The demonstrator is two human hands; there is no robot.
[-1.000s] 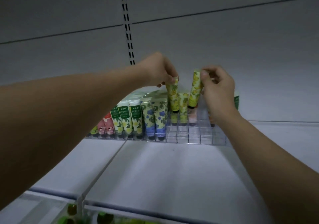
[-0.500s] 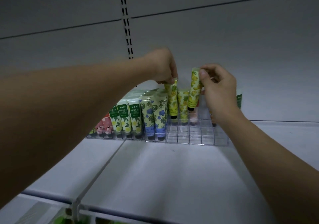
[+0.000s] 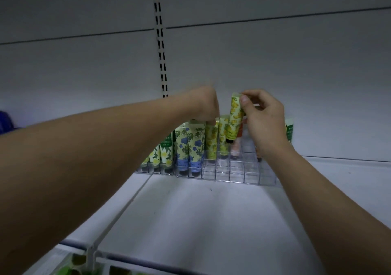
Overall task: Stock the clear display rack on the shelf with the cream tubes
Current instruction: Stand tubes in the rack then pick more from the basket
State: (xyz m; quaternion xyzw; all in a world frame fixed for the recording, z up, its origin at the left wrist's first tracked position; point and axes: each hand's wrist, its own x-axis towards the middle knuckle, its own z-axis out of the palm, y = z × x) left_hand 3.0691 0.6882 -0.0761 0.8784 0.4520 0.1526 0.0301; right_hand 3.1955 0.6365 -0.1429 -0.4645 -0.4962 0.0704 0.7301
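Grey store shelf [image 3: 211,221], slotted back panel [image 3: 160,42] behind. Left hand [image 3: 206,105] has come down since 1 s ago; its fingertips pinch the top of a yellow tube [image 3: 211,141], now seated cap-down in the clear rack [image 3: 237,169] beside 1 more yellow tube. Means that tube is about stocked. Right hand [image 3: 264,120] still pinches the 2nd yellow tube [image 3: 234,118] near its crimped end, thumb in front; tube hangs above the rack, long axis near vertical, slightly tilted, black cap pointing down toward an empty cell. Front cells on right side unfilled; blue-flower and green tubes fill left part.
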